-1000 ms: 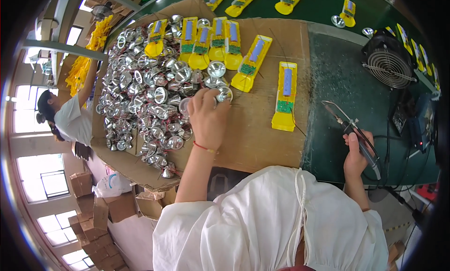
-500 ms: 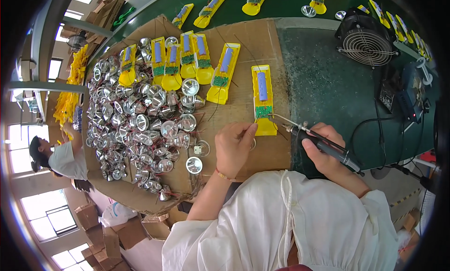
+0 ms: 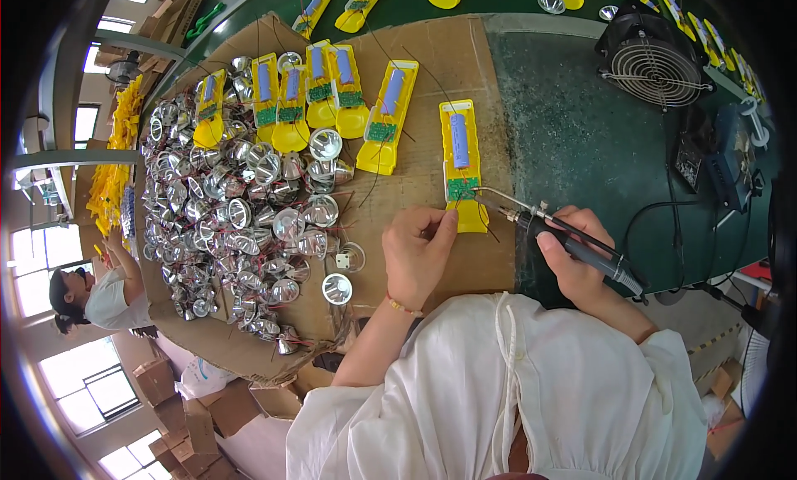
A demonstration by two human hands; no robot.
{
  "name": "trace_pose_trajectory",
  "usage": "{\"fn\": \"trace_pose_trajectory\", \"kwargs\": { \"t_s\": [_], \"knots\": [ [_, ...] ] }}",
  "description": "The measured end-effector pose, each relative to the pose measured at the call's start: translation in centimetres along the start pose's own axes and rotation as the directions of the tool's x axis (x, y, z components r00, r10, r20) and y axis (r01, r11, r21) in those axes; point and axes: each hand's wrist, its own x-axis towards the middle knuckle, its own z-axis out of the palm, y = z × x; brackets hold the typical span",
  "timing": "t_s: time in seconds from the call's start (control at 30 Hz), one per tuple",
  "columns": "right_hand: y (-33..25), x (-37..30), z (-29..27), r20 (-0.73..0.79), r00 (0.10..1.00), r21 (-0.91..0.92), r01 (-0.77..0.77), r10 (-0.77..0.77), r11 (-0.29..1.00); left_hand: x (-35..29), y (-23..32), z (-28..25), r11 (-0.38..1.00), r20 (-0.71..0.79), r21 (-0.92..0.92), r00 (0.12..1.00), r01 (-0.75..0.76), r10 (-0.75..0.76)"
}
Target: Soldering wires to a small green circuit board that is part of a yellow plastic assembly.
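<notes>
A yellow plastic housing (image 3: 474, 220) lies on the cardboard in front of me, holding a blue cylindrical battery (image 3: 459, 140) and a small green circuit board (image 3: 462, 188). My right hand (image 3: 573, 252) grips a soldering iron (image 3: 585, 260) with a thin curved metal tube along it; the tips of both reach the board's right edge. On the other side, my left hand (image 3: 419, 252) is closed in a pinch at the housing's lower left. Thin dark wires run by its fingertips, but what the pinch holds is too small to make out.
Left of my hands, a heap of silvery reflector cups (image 3: 241, 214) covers the cardboard sheet (image 3: 415, 190). Several similar yellow housings (image 3: 387, 115) lie beyond it. A black fan (image 3: 656, 65) and a blue soldering station (image 3: 726, 160) stand at right. Another person (image 3: 108, 293) works at far left.
The whole view has shifted slightly, with bench items appearing a little higher and further left. Both hands keep their grips, and the iron's tip stays at the board.
</notes>
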Motion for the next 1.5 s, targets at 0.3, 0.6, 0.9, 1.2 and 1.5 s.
{"fn": "trace_pose_trajectory", "kwargs": {
  "t_s": [0.3,0.6,0.9,1.2,1.5],
  "knots": [
    [-0.9,0.1,-0.1,0.071,0.994,-0.002,-0.083,0.083,0.997,0.1,0.0,0.2,1.000,0.024,-0.015,1.000,0.009,-0.009],
    [0.0,-0.3,-0.6,-0.024,1.000,0.037,-0.013,0.014,0.999,0.2,0.0,0.1,1.000,0.022,-0.024,1.000,0.020,-0.020],
    [0.3,-0.6,-0.4,0.001,0.999,0.036,-0.051,0.051,0.998,0.3,0.4,0.1,0.997,-0.018,0.054,0.998,-0.054,0.055],
    [0.6,0.1,1.1,-0.070,0.987,0.094,-0.138,0.145,0.986,0.3,0.3,0.0,0.997,-0.028,-0.015,0.997,-0.075,0.075],
    [-0.1,0.6,0.9,-0.002,0.992,0.044,-0.128,0.128,0.991,0.4,0.2,0.1,0.996,-0.029,-0.032,0.996,-0.089,0.088]
  ]
}}
